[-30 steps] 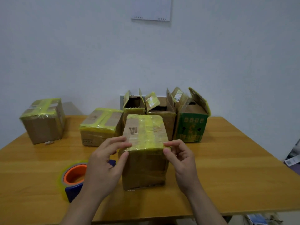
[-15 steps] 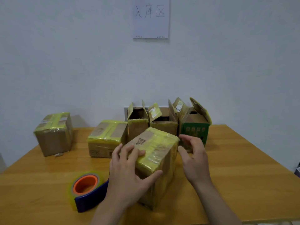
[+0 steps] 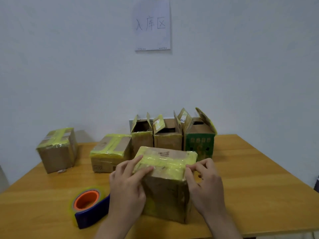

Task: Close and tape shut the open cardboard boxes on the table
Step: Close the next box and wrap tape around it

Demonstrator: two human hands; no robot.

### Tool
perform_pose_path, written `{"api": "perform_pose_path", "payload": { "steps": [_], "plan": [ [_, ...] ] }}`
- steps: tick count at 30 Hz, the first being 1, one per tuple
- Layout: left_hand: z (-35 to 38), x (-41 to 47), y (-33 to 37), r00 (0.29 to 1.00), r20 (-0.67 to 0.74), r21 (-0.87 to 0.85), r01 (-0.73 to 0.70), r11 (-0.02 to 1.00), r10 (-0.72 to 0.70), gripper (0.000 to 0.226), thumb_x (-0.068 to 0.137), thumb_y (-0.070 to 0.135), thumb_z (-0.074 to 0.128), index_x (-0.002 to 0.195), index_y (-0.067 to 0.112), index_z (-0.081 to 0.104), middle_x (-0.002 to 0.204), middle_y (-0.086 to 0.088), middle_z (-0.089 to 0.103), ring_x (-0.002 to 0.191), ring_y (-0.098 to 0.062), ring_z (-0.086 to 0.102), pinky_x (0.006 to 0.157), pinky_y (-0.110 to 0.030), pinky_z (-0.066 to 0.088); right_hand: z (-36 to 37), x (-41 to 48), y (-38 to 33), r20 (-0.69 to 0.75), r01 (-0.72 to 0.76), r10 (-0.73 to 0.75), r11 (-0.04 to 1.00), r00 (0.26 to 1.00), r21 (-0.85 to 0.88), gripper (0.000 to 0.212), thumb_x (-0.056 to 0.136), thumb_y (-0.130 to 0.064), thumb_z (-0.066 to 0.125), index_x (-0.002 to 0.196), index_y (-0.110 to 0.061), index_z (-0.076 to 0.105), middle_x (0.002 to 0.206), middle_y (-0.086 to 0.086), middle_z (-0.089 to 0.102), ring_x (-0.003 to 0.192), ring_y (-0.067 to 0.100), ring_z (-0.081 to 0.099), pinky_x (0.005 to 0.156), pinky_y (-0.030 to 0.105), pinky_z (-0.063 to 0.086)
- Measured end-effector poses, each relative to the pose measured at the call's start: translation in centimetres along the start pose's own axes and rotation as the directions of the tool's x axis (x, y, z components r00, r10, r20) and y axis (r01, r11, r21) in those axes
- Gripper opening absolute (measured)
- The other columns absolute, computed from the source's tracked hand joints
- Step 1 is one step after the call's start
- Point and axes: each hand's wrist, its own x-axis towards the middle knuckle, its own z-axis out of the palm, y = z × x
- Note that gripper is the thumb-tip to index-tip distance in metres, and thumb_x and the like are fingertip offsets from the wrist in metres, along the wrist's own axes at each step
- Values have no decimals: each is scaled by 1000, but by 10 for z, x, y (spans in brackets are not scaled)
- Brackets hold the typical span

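Cardboard box [image 3: 165, 195] | glossy yellow tape [image 3: 164, 162] across top | left hand [image 3: 127, 188] flat, pressing tape | right hand [image 3: 205, 184] pinching tape edge

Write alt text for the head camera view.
A left hand presses and a right hand pinches yellow tape atop a closed cardboard box on a wooden table. A tape roll lies left; two taped boxes and three open boxes stand behind.

1. The left hand [image 3: 127, 185], at the left side of the taped box [image 3: 165, 192], is bare, with long, slim fingers.
2. The right hand [image 3: 205, 185], at the right side of the box, is bare too.
3. The left forearm [image 3: 112, 228] and right forearm [image 3: 222, 226], nearer the viewer than the box, are bare as far as they show.
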Motion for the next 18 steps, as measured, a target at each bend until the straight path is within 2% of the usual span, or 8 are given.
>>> {"api": "perform_pose_path", "payload": {
  "steps": [1, 3, 5, 7, 10, 13, 16, 18],
  "plan": [
    [-4, 2, 11, 998, 66, 48, -18, 999, 15, 71, 87, 14, 70, 138, 58, 49, 152, 23, 46, 139, -12, 37, 113, -44, 28, -1, -3, -2, 3, -2, 1, 1000, 1000, 27, 18, 95, -28, 66, 78, -24, 69, 89, -11, 50, 88, 3, 53, 68, 15, 47],
    [-11, 4, 32, 966, 260, 106, -37, 994, 8, 81, 88, 44, 61, 149, 67, 14, 156, 27, 34, 147, -9, 20, 126, -48, 8, -4, -7, -6, 37, -19, 16, 998, 999, 65, 22, 96, -22, 67, 75, -25, 68, 87, -12, 49, 85, 5, 54, 66, 18, 45],
    [-11, 4, 42, 923, 384, 138, -50, 989, -7, 89, 81, 72, 49, 151, 67, -7, 162, 26, 20, 153, -15, 5, 124, -55, -15, -9, -8, -6, 95, -17, 9, 997, 995, 81, 22, 93, -14, 68, 74, -25, 71, 83, -13, 48, 83, 7, 55, 63, 20, 45],
    [-9, 6, 42, 909, 417, 166, -64, 984, -12, 90, 75, 87, 41, 151, 67, -2, 164, 24, 16, 153, -19, 1, 121, -62, -20, -15, -4, -4, 181, -1, -14, 997, 983, 82, 23, 89, -9, 68, 73, -24, 72, 82, -11, 47, 82, 11, 55, 61, 20, 44],
    [-9, 9, 35, 905, 424, 180, -100, 978, 15, 87, 72, 92, 39, 150, 64, 14, 162, 25, 20, 153, -17, 3, 121, -66, -14, -25, 11, -1, 335, 30, -57, 996, 940, 84, 23, 87, -11, 69, 74, -29, 74, 87, -11, 48, 85, 12, 53, 65, 21, 42],
    [-12, 11, 31, 886, 460, 135, -136, 981, 60, 97, 65, 99, 37, 151, 58, 21, 162, 27, 18, 154, -13, 0, 119, -68, -18, -30, 28, 3, 444, 119, -130, 991, 887, 52, 16, 79, -26, 63, 76, -39, 71, 101, -23, 55, 110, 1, 49, 86, 16, 37],
    [-10, 13, 36, 879, 472, 104, -133, 986, 69, 109, 55, 109, 33, 149, 56, 26, 161, 28, 17, 155, -6, -2, 118, -69, -19, -28, 32, 5, 566, 97, -139, 990, 812, 104, 23, 74, -33, 57, 92, -42, 68, 129, -37, 54, 135, -7, 37, 114, 37, 32],
    [-6, 15, 35, 895, 442, 96, -109, 989, 56, 112, 50, 112, 32, 148, 57, 27, 163, 26, 16, 155, -5, -1, 119, -67, -19, -26, 27, 6, 592, 89, -134, 990, 794, 105, 38, 70, -42, 53, 105, -47, 66, 129, -36, 56, 132, -10, 38, 117, 43, 28]
  ]
}}
